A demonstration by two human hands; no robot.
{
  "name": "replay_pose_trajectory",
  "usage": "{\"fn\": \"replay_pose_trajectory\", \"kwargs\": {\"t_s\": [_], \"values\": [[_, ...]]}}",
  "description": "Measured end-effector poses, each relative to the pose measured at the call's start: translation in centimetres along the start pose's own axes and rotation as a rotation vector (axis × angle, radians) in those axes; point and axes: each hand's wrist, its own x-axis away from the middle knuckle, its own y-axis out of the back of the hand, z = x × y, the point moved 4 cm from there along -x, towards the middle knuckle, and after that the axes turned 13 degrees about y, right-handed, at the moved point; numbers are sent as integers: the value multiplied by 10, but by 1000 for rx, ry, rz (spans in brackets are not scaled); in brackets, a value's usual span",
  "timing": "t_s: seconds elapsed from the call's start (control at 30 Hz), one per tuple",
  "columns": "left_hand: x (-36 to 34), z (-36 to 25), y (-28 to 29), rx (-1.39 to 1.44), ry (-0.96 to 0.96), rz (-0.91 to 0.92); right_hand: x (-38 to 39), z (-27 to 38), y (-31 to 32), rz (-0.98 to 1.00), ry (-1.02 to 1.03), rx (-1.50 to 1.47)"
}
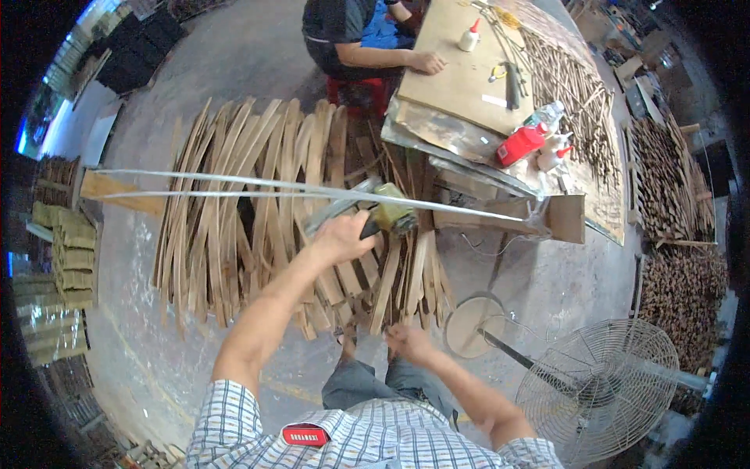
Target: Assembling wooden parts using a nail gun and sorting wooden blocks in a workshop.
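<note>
My left hand [344, 237] is closed around the dark handle of a power tool [394, 211] with a greenish body, held above a heap of wood strips. Its working end is too blurred to make out. Long thin wood strips [269, 148] lie side by side in a broad pile beneath it. Two pale straps or cords [234, 187] stretch across the view, passing by the tool. Lower down, near the strips' near ends, my right hand [412, 344] has its fingers curled; whether something is in them is hidden.
A wooden piece [125, 193] shows at the straps' left end, a board [566, 219] at the right. A co-worker's hand [428, 62] rests on a worktable [453, 86] with glue bottles [469, 37], a red bottle [519, 146] and bundled sticks. A fan [601, 391] stands at right.
</note>
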Motion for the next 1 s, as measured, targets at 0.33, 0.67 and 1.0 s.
{"fn": "replay_pose_trajectory", "kwargs": {"t_s": [0.33, 0.67, 1.0], "values": [[-187, -127, 5, -361, -548, -389, 79, -29, -63, 106, -409, -321], [-291, -135, -52, -527, -452, -309, 169, -104, -65, -212, -666, -439], [-236, -114, -49, -321, -404, -670, 141, -98, -56, -76, -632, -547]]}}
